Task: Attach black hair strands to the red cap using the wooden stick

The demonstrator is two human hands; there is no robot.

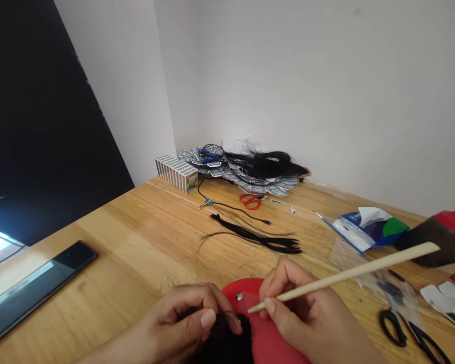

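Observation:
My right hand [301,311] pinches a pale wooden stick [364,269] between thumb and fingers. Its tapered end points left, close to a patch of black hair [227,346], and its thicker end rises to the right. The hair lies at the bottom edge, partly cut off by the frame, over a smooth red rounded object [276,338] with a silvery stud. My left hand [189,316] rests on the hair, its fingers curled and thumb pressed in. Any strands between those fingers are too fine to make out.
Beyond my hands lies a loose black hair bundle [256,235]. Farther back are red-handled scissors [250,201], a row of small boxes [176,173] and a heaped pile of cards [280,188]. A phone [41,288] lies left; black-handled scissors [394,328] and a tissue pack [382,230] lie right.

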